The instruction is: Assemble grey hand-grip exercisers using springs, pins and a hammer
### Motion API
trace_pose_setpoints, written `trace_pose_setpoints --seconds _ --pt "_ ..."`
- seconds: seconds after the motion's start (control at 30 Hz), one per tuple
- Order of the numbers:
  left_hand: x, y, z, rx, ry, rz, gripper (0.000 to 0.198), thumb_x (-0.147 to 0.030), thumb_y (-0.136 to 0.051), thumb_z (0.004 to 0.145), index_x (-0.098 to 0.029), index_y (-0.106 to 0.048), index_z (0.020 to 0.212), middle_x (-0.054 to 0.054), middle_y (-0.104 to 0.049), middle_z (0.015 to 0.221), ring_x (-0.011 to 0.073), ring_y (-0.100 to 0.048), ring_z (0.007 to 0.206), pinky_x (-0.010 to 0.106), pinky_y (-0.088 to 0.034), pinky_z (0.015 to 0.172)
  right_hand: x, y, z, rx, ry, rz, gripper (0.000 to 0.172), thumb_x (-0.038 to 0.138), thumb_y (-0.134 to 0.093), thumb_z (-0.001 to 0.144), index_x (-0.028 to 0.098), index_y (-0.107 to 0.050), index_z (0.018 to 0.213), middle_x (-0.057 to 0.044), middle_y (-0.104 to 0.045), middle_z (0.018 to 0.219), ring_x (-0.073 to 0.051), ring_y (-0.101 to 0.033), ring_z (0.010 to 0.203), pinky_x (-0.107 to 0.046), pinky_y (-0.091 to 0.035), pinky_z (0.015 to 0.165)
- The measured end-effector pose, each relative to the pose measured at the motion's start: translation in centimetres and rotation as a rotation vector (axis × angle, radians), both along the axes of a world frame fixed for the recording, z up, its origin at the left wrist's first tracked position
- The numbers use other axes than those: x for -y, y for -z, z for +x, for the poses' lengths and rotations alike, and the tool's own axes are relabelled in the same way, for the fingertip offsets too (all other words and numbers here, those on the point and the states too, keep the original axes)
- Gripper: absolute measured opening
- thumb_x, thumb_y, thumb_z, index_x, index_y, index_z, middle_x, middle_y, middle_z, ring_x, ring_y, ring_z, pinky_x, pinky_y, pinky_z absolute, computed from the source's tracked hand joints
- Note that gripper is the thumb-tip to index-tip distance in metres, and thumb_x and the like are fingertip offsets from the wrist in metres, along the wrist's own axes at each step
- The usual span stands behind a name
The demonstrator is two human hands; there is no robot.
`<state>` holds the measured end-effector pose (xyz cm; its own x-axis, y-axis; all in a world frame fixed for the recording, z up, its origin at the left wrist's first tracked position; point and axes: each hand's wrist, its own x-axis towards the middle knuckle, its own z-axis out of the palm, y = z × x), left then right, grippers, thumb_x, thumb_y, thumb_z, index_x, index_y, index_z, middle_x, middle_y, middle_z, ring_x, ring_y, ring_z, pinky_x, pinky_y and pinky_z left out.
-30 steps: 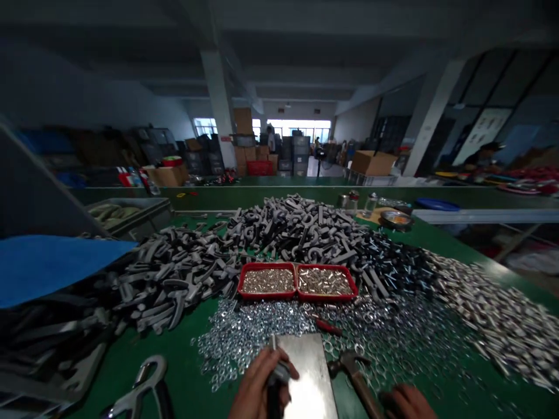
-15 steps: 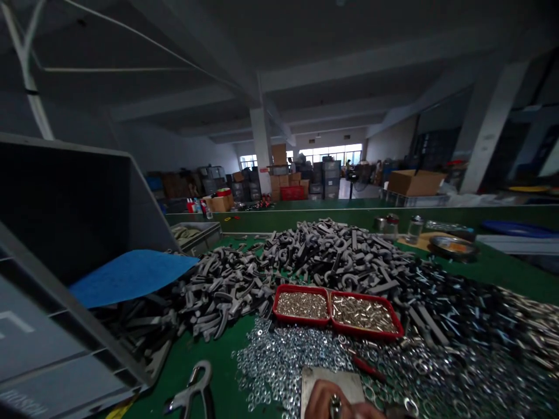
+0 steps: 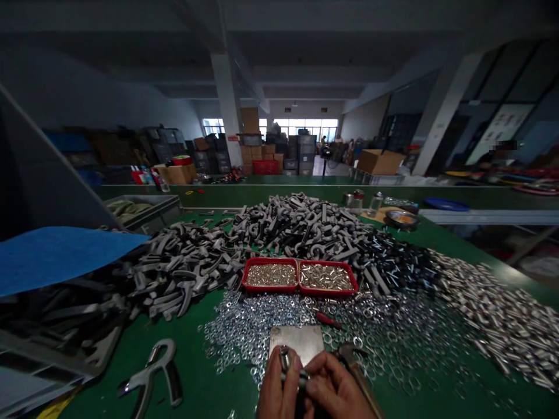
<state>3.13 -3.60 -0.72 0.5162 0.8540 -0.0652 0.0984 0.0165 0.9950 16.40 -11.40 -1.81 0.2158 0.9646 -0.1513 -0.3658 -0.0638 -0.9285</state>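
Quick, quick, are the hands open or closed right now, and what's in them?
Left hand: closed, holding a part with a shiny metal end.
Right hand: fingers bent in; what they grip cannot be told.

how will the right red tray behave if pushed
The right red tray is probably heavy, holding many small metal pieces; those could spill if it tips, since it's open-topped. Pushed left, it'd likely shove the adjoining red tray.
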Motion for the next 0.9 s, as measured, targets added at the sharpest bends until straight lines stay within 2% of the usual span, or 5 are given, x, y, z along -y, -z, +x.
trace_pose_setpoints --seconds 0.17,0.4,0.6,0.7,0.9 --pt "0.4 0.0 0.8 -0.036 -0.033 -0.036 0.036 -0.051 -0.063 0.084 -0.022 -0.065 0.106 0.013 -0.067 0.115 0.0329 -0.054 0.121 0.038 -0.045 0.097 1.0 -1.3 0.2 0.217 -0.011 -0.057 0.026 0.042 -0.069 0.083 0.025 -0.051 0.089 0.006 -0.063 0.067 -0.014 -0.063 0.055 -0.023 -0.046 0.053" --pt "0.5 -0.4 1.2 0.026 -0.014 -0.045 0.028 -0.049 -0.063 0.084 -0.023 -0.065 0.094 0.010 -0.070 0.097 0.0307 -0.063 0.100 0.036 -0.051 0.086 1.4 -1.5 2.0 1.294 -0.041 0.286 0.028 0.032 -0.053 0.096 0.022 -0.062 0.120 -0.013 -0.074 0.098 -0.027 -0.069 0.088 -0.035 -0.053 0.074" --pt "-0.8 0.9 1.9 0.072 -0.033 -0.041 0.030 -0.050 -0.067 0.080 -0.024 -0.065 0.095 0.010 -0.070 0.102 0.0307 -0.059 0.112 0.034 -0.050 0.087 1.6 -0.1 2.8 1.365 -0.099 0.187 0.039 0.030 -0.051 0.097 0.025 -0.053 0.136 -0.010 -0.074 0.105 -0.024 -0.069 0.091 -0.033 -0.052 0.077" --pt "-2.4 1.4 1.5 -0.001 -0.047 -0.049 0.040 -0.061 -0.061 0.082 -0.022 -0.064 0.091 0.009 -0.070 0.095 0.0264 -0.063 0.094 0.030 -0.051 0.079 2.3 0.1 8.6 1.383 -0.067 -0.020 0.030 0.032 -0.055 0.096 0.029 -0.060 0.126 -0.004 -0.073 0.110 -0.020 -0.068 0.095 -0.028 -0.052 0.082" --pt "-3.5 1.7 1.5 -0.057 -0.085 -0.055 0.058 -0.076 -0.055 0.078 -0.020 -0.065 0.088 0.006 -0.069 0.087 0.0225 -0.064 0.081 0.027 -0.051 0.070 1.4 -0.2 26.9 1.552 0.465 -0.641 0.022 0.029 -0.054 0.098 0.015 -0.063 0.113 -0.009 -0.066 0.114 -0.022 -0.063 0.102 -0.043 -0.051 0.091"
